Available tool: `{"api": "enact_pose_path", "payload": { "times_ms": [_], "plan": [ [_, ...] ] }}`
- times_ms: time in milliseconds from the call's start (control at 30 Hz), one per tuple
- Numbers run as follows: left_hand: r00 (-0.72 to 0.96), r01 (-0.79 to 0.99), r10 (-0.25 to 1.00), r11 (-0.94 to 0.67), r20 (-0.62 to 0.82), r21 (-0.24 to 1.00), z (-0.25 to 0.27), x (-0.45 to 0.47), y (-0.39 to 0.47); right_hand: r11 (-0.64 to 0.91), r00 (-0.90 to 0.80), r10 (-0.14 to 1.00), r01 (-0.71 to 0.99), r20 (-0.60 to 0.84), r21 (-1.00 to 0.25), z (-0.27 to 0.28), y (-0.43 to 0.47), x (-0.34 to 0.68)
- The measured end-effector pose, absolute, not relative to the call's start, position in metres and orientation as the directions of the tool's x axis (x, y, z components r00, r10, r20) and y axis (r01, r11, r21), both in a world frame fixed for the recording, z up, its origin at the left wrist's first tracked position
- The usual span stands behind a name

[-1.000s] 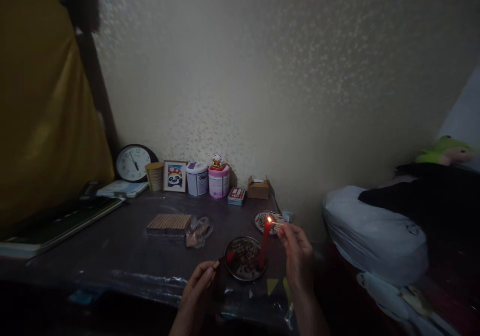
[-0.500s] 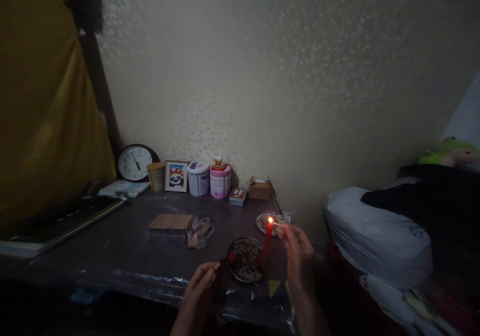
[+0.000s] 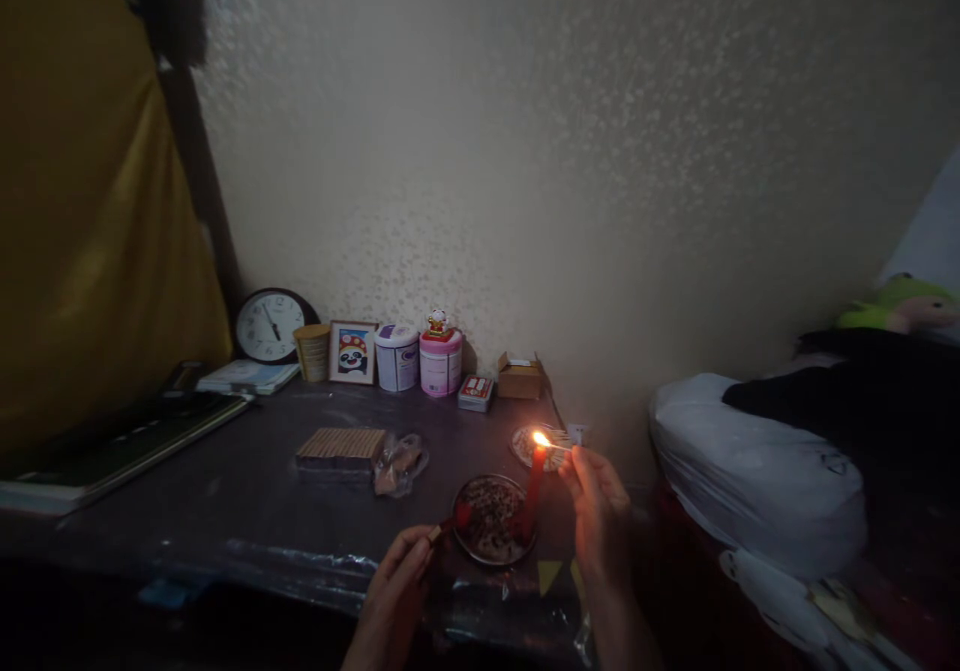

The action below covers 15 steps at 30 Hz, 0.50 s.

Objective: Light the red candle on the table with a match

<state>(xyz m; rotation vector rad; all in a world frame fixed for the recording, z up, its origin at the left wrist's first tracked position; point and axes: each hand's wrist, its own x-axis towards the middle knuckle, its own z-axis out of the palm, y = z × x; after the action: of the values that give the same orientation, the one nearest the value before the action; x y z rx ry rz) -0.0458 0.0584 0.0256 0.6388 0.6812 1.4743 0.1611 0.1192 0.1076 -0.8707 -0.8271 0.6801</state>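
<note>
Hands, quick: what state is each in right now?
Left hand: closed on a small pale-ended item, unclear what.
Right hand: closed, pinching a matchstick, tip at the flame over the red candle.

Red candle (image 3: 535,483), pink canister (image 3: 441,369), striped brown block (image 3: 343,443), yellow cloth (image 3: 112,211)

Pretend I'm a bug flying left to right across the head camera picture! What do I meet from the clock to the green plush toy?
Clock → yellow cup → framed panda picture → purple-and-white canister → pink canister → red candle → matchstick → right hand → white plastic bag → green plush toy.
</note>
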Motion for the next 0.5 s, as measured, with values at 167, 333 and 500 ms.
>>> {"api": "enact_pose_path", "payload": {
  "times_ms": [167, 333, 500],
  "plan": [
    [-0.038, -0.668, 0.998, 0.017, -0.057, 0.744, 0.028, -0.0449, 0.0563, 0.432, 0.495, 0.829, -0.274, 0.259, -0.859, 0.1093, 0.1181, 0.1605],
    [-0.046, -0.663, 0.997, 0.015, -0.061, 0.748, 0.0282, -0.0449, 0.0557, 0.421, 0.499, 0.835, -0.305, 0.233, -0.854, 0.1097, 0.1182, 0.1608],
    [-0.017, -0.667, 1.0, 0.003, -0.019, 0.745, 0.024, -0.0462, 0.059, 0.426, 0.492, 0.839, -0.327, 0.233, -0.844, 0.1114, 0.1159, 0.1622]
  ]
}}
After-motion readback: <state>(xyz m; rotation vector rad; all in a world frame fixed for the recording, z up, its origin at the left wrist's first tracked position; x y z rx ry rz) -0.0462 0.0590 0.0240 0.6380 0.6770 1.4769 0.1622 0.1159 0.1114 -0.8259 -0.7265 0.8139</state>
